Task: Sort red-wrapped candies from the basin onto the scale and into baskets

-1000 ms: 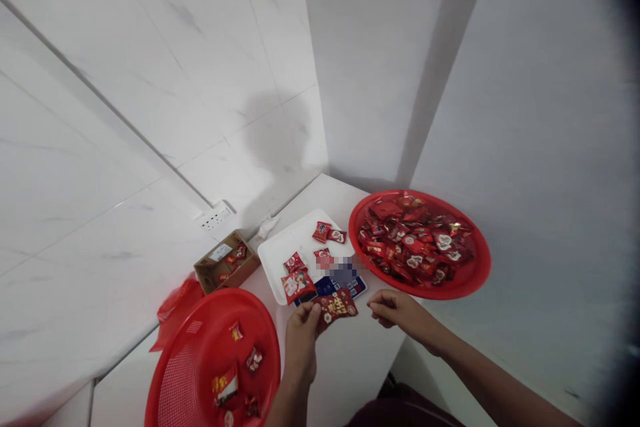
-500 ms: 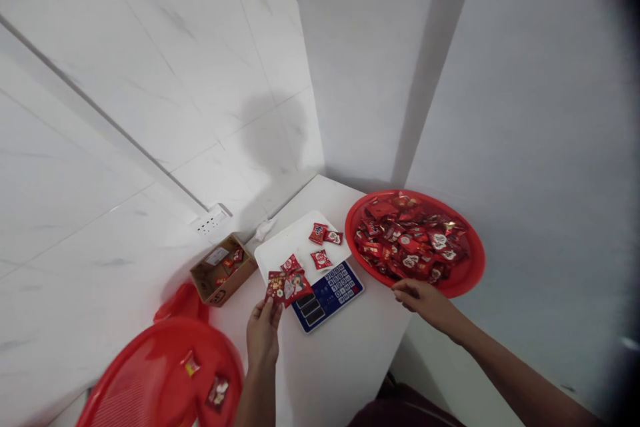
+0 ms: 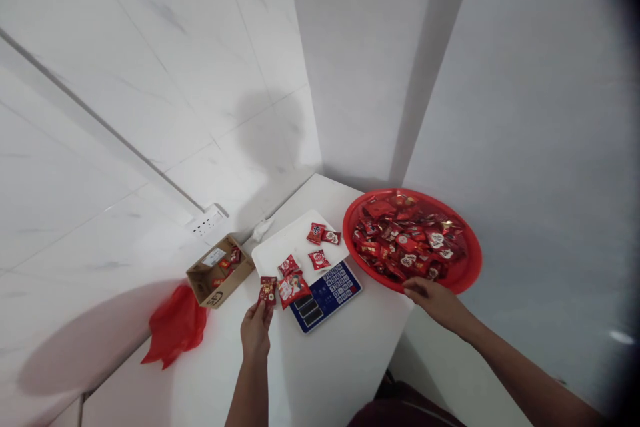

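Note:
My left hand (image 3: 256, 332) pinches a small red snack packet (image 3: 267, 290) by its lower edge, over the front left corner of the weighing scale. On the scale's white pan (image 3: 280, 240) lie several more red packets, among them a larger one with a cartoon figure (image 3: 294, 288) that overlaps the blue keypad panel (image 3: 327, 297). My right hand (image 3: 435, 307) is at the near rim of a red basin (image 3: 473, 267) heaped with red-wrapped packets (image 3: 407, 237). Its fingers are curled together; whether anything is in them is hidden.
Left of the scale stands an open cardboard box (image 3: 220, 277) with some red packets inside. A red plastic bag (image 3: 177, 327) lies beside it on the white tabletop (image 3: 210, 373). A power strip (image 3: 207, 221) is on the tiled wall behind, and walls meet in the corner.
The red tray at lower left has gone out of view, uncovering the red bag. My left hand has drawn its packet slightly left, apart from the larger one. My right hand has shifted slightly right.

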### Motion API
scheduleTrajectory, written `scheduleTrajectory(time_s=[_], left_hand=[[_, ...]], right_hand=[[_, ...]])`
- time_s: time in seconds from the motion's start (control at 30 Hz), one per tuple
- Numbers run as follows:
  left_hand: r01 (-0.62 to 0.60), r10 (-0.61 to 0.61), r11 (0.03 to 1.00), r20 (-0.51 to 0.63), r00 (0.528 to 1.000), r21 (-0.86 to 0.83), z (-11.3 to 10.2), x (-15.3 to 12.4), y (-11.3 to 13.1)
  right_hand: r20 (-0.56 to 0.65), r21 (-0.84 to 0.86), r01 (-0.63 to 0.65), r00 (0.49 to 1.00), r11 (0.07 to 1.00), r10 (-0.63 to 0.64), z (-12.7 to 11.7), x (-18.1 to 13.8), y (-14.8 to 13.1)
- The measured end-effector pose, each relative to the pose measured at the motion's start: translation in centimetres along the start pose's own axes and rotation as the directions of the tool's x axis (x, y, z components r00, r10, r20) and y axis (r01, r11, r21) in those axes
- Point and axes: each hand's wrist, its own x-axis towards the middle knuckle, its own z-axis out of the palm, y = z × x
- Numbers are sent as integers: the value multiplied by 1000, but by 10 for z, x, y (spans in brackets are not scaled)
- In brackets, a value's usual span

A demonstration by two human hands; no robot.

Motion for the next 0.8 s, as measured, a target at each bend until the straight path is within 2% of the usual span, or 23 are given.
scheduleTrajectory(time_s=[0.23, 0.4, 0.57, 0.8], left_hand=[[-34, 36, 991, -15, 999, 128, -5, -4, 0], [-57, 67, 984, -53, 996, 171, -7, -19, -6], [-93, 88, 973, 34, 996, 211, -7, -52, -17], [3, -30, 977, 123, 992, 214, 0, -86, -27]], right_hand=[[-17, -132, -24, 1000, 991, 22, -1, 7, 10], [-113, -326, -101, 991, 940, 67, -16, 23, 18], [-105, -497, -182, 983, 849, 149, -26, 49, 25], [-135, -476, -260, 966, 840, 222, -17, 82, 32]])
